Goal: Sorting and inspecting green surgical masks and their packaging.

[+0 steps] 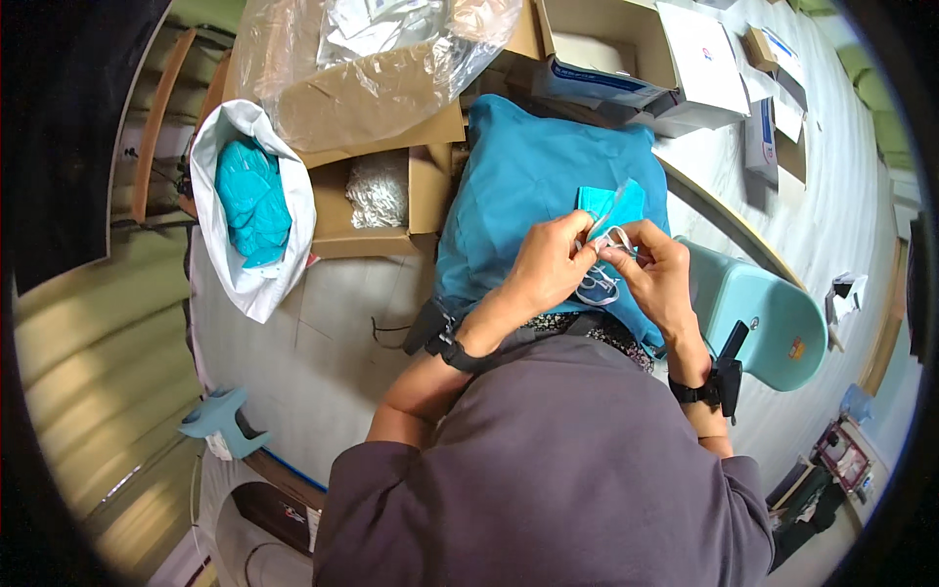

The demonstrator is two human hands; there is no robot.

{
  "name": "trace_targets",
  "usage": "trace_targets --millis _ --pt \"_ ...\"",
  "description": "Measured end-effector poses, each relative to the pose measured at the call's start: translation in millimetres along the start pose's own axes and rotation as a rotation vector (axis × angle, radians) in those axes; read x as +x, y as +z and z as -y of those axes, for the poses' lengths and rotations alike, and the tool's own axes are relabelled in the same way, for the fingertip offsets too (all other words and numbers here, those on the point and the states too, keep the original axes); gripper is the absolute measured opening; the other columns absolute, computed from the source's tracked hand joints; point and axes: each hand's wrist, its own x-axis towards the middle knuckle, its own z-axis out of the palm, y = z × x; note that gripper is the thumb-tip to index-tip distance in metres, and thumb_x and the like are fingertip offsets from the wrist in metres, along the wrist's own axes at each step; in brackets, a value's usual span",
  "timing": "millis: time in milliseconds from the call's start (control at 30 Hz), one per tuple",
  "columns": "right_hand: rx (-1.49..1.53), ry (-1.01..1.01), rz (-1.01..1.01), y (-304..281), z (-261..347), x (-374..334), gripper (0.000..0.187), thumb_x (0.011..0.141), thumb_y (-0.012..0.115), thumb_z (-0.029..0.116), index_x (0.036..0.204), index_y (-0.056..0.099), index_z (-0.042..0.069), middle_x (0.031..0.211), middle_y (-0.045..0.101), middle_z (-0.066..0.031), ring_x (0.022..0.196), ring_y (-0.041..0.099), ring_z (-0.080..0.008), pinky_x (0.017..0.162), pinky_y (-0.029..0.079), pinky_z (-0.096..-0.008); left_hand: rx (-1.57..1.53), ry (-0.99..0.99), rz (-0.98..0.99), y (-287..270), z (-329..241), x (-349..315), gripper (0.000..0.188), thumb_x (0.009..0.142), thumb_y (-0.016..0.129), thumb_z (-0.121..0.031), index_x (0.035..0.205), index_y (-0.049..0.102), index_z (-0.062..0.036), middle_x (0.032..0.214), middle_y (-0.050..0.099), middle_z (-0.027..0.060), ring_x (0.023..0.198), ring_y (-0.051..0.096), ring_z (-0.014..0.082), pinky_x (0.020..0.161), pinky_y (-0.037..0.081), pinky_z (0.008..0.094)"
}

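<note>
Over my lap, both hands are closed in a pinch around a teal face mask (631, 203) with white ear loops (599, 288). My left hand (550, 262) grips its lower edge and a loop between thumb and fingertips. Close beside it, my right hand (653, 272) pinches the white loops at the mask's corner; the fingertips nearly meet, so the exact hold is partly hidden. Some of the loops dangle below the fingers. Under the hands a blue cloth (538, 181) is spread across my lap.
To the left stands an open white sack (207, 186) filled with teal pieces (252, 201). Ahead are a cardboard box (367, 240) holding a silvery bundle, a plastic-lined carton (362, 103), and open white boxes (709, 64). A light teal plastic stool (778, 328) sits right.
</note>
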Motion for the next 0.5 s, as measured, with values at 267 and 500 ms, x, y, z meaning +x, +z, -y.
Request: trace_targets --millis 267,500 --pt "-0.113 -0.117 -0.321 -45 -51 23 0.009 0.079 0.059 -0.006 0.081 0.062 0.002 0.064 0.060 -0.0083 0.056 0.057 -0.0096 0.050 0.041 -0.0253 0.112 0.208 -0.316 3 -16 -28 0.015 0.085 0.066 -0.002 0.076 0.054 -0.0003 0.056 0.051 -0.0001 0.052 0.044 0.0024 0.045 0.032 0.0217" --pt "-0.054 -0.339 -0.017 -31 14 16 0.019 0.073 0.075 0.012 0.087 0.063 0.005 0.078 0.062 -0.0092 0.069 0.064 -0.0236 0.060 0.052 -0.0312 -0.127 0.207 -0.326 9 -24 -19 0.010 0.096 0.055 -0.009 0.094 0.051 -0.0013 0.069 0.061 0.0026 0.058 0.054 0.0038 0.049 0.039 0.0190"
